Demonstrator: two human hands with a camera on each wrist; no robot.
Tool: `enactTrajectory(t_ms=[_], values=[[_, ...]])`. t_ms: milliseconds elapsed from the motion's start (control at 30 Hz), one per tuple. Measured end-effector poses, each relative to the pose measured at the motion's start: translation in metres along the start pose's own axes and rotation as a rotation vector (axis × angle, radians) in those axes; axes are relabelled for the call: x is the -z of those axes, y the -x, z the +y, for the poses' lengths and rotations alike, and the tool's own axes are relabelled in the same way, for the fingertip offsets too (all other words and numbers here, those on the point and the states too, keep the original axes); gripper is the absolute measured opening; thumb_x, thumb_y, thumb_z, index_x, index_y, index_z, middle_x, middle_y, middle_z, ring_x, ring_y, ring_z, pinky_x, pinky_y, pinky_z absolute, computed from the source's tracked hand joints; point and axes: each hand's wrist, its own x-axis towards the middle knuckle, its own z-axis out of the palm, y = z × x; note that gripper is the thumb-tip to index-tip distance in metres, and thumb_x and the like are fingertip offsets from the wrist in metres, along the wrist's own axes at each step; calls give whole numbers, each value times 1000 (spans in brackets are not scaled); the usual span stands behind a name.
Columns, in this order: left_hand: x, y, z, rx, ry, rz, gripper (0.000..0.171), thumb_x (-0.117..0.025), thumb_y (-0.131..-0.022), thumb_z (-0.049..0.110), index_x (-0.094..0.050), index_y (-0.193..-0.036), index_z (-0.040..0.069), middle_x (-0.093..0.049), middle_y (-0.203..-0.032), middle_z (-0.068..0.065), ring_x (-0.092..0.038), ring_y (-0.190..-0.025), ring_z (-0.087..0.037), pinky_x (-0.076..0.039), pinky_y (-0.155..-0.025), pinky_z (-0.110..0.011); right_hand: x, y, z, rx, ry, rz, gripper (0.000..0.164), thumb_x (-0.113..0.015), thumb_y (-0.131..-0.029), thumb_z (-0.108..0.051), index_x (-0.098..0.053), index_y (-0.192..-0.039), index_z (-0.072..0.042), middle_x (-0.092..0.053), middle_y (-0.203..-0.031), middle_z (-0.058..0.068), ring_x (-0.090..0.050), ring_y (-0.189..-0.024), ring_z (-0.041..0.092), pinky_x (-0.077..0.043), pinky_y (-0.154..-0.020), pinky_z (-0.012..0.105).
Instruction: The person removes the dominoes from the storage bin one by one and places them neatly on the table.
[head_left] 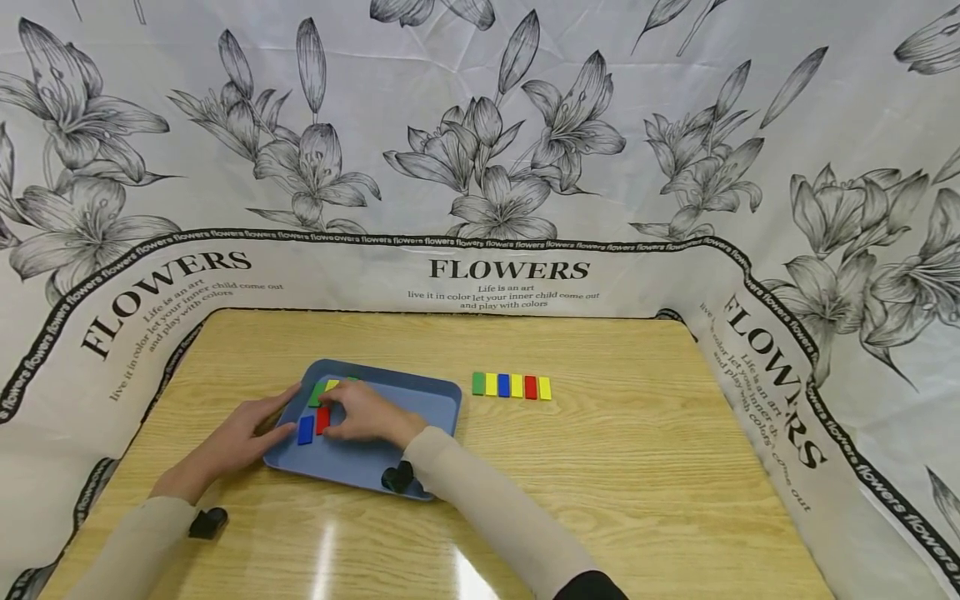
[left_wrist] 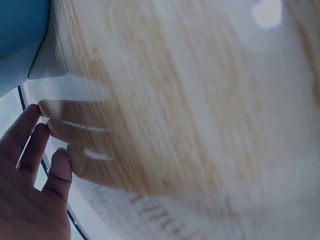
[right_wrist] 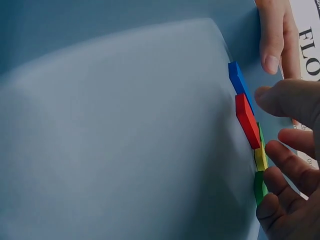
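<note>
My right hand (head_left: 371, 414) is over the left part of a blue tray (head_left: 427, 400), fingers and thumb spread around several small coloured tiles. A red tile (right_wrist: 247, 120) lies close to its thumb, beside a blue tile (right_wrist: 239, 82). A yellow tile (right_wrist: 259, 158) and a green tile (right_wrist: 259, 187) lie near the fingertips. From the head view, the hand partly covers the upper tiles. At the tray's left rim is my left hand (head_left: 243, 433), its thumb reaching over the rim near the blue tile. The left wrist view shows its fingers (left_wrist: 31, 152) fairly straight.
Right of the tray, a row of several green, yellow, blue and red tiles (head_left: 512, 386) lies on the wooden table (head_left: 637, 450). White flower-printed cloth (head_left: 510, 283) stands around the table's back and sides.
</note>
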Motion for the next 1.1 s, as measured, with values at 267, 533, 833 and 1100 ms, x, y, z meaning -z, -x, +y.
enactTrajectory(t_ms=[267,533,833,1100], values=[[2,0,2,5,1,-2,66,-66,-102,25,-38,-159,5,-54,-150,-24,-54,-135,-46,-43,-105,-65,-2,-5,-1,13,30,-12,53,-76,-93,-25,-63,-142,-8,-64,-137,7,-59,-121,13,-47,-103,17],[3,0,4,-6,-3,7,65,-66,-102,23,-39,-158,4,-55,-149,-24,-56,-133,-45,-44,-104,-63,-6,-10,-3,20,93,-30,49,-76,-94,-24,-65,-139,-9,-64,-135,6,-60,-122,13,-47,-102,18],[3,-1,6,4,0,1,66,-65,-102,25,-39,-159,6,-55,-150,-23,-55,-135,-45,-44,-105,-62,-4,-10,-4,22,111,-60,52,-80,-91,-24,-66,-139,-9,-65,-135,5,-60,-122,13,-47,-103,18],[3,0,5,4,-5,0,66,-66,-102,25,-38,-159,6,-55,-149,-24,-55,-134,-46,-44,-105,-63,3,-6,-4,20,84,-73,49,-80,-91,-26,-68,-136,-10,-68,-133,3,-61,-123,13,-46,-105,18]])
